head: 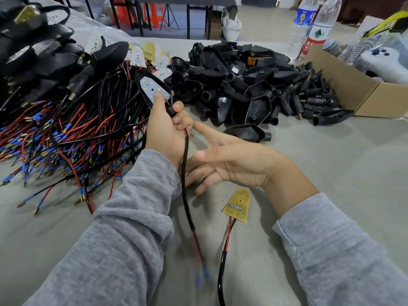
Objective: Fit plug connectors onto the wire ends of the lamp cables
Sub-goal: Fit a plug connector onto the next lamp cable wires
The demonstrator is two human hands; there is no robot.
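My left hand [164, 129] grips a black lamp housing [154, 90] with a white LED board in it, thumb pressed on the board. Its black cable [186, 195] hangs down past my wrist and ends in red wires with blue-sleeved terminals [202, 277], blurred. My right hand [229, 164] lies open just right of the cable, fingers stretched toward the left hand and holding nothing. A loose yellow LED board [237, 205] with a red and black cable lies on the table below my right hand.
A heap of cabled lamps with red wires and blue terminals [66, 133] fills the left. Empty black housings [238, 85] and plug connectors [313, 93] are piled behind. A cardboard box [344, 85] and two water bottles [309, 25] stand at the right.
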